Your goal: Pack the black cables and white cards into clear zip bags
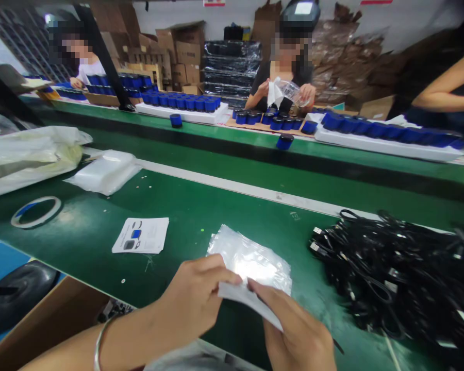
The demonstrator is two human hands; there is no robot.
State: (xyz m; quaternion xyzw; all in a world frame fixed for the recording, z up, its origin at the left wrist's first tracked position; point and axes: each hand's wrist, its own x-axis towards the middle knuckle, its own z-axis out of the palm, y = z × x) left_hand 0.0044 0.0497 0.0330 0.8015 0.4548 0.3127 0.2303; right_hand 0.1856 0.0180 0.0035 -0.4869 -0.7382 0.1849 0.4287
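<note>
Left hand [201, 288]: the grip is closed nearly to a pinch, thumb and fingers on the left end of a pale slip [251, 301]; a bangle [98, 345] is around the wrist.
Right hand [297, 335]: the grip is also pinched, and it has the right part of the same slip.
Slip: it is in the air between the two hands, above the near edge of the counter [189, 203] – thin, a little bent, and tilted down to the right. If it is paper or plastic, I cannot tell.
Clear bags [255, 257]: they lie in a loose, shiny pile just beyond the hands, partly covered by the fingers.
Cards [141, 235]: a small stack to the left of the bags, well apart from them, with printed pictures on top.
Tape [36, 212]: a ring lying flat, farther left.
Pack [104, 170]: white plastic, behind the cards and the tape.
Cables [390, 278]: a big black heap at the right – tangled, with metal plugs showing.
Far side: blue jars [189, 103] stand in rows; a co-worker [290, 72] holds clear plastic with both hands.
</note>
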